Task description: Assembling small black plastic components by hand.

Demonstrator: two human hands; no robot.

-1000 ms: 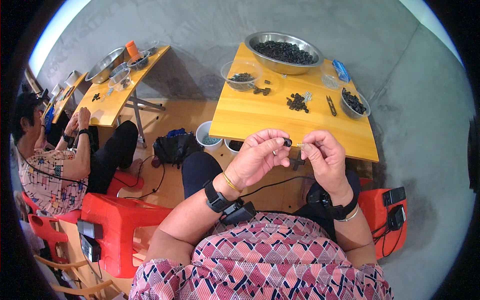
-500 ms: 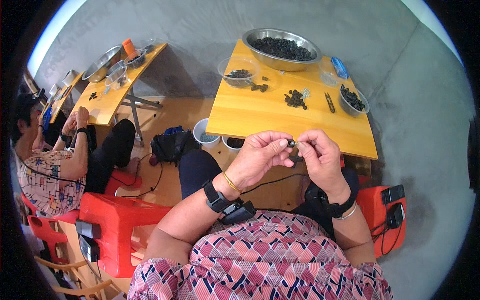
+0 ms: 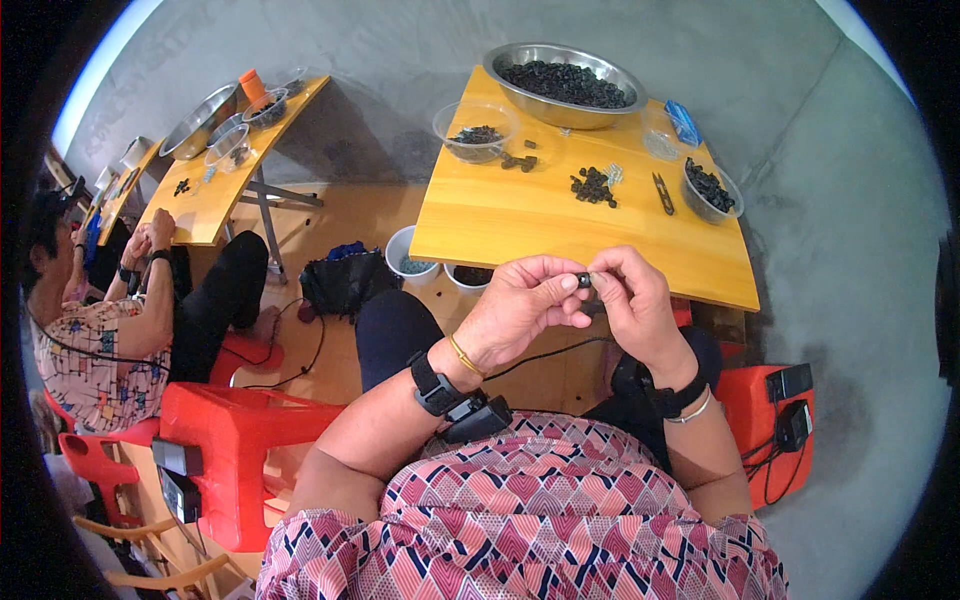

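Between thumb and forefinger, my left hand pinches a small black cylindrical part. My right hand is closed at the part's right end, thumb against forefinger; whatever it grips there is too small to make out. Both hands are held up in front of the near edge of the yellow table. On the table beyond them lies a pile of small black parts, with small clear or silvery pieces beside it. A pair of thread snips rests to the right of the pile.
A large metal basin of black parts stands at the table's back. Clear bowls sit left and right, near a blue packet. White buckets stand below. A co-worker sits left at another table.
My right fingers have moved in against the black part's end and slightly up. The small light gap seen between the fingertips earlier is closed. The view has tilted slightly.
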